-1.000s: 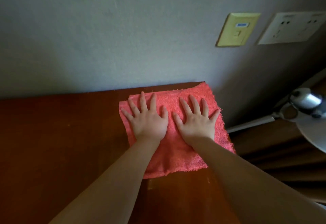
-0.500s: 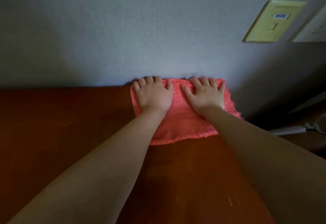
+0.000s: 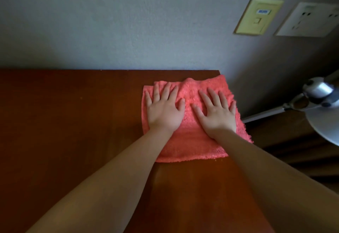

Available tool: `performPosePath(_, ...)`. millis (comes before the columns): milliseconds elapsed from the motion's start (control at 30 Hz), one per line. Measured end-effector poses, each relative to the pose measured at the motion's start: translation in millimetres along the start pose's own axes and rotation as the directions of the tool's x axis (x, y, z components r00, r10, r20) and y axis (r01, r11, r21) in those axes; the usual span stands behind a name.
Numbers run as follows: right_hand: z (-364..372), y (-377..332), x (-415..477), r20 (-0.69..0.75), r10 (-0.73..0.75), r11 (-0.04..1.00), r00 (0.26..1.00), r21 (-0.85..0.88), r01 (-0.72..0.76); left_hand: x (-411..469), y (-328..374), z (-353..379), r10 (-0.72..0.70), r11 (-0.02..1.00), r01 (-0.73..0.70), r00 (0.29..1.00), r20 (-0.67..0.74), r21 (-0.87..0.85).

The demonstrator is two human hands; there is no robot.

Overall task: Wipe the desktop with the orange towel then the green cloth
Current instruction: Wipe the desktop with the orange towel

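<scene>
Hands, your left hand (image 3: 163, 111) and right hand (image 3: 216, 113), press the orange towel (image 3: 190, 141) flat on the desk (image 3: 73, 122), fingers (image 3: 167, 90) straight and spread.

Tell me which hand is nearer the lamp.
Right. The right hand presses the half of the towel toward the lamp. The left hand presses the other half, farther from it.

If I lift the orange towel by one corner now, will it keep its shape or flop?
Likely floppy: the orange towel bunches into a ridge between the left hand and right hand. Probably light: fluffy pile, frayed edges. Its right edge seems to overhang the desktop, so pushing rightward may slide it off.
</scene>
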State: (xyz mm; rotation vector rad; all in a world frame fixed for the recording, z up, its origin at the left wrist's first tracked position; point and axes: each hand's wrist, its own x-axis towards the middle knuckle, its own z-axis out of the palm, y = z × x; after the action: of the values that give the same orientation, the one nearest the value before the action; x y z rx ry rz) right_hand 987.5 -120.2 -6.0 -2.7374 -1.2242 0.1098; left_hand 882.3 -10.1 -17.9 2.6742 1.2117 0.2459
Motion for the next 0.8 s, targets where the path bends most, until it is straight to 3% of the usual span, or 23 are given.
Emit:
performPosePath(467, 12, -17, -152, 0.031, 0.023, 0.999, 0.999, -0.032, -0.022, -142, -18, -12, -0.018, 0.999, 0.018, 1.000, 0.011, 0.048)
performPosePath(800, 25, -81, -246, 0.087, -0.138, 0.990, 0.987, -0.013, 0.140, -250, -87, -35, -0.209, 0.975, 0.208, 0.978, -0.002, 0.074)
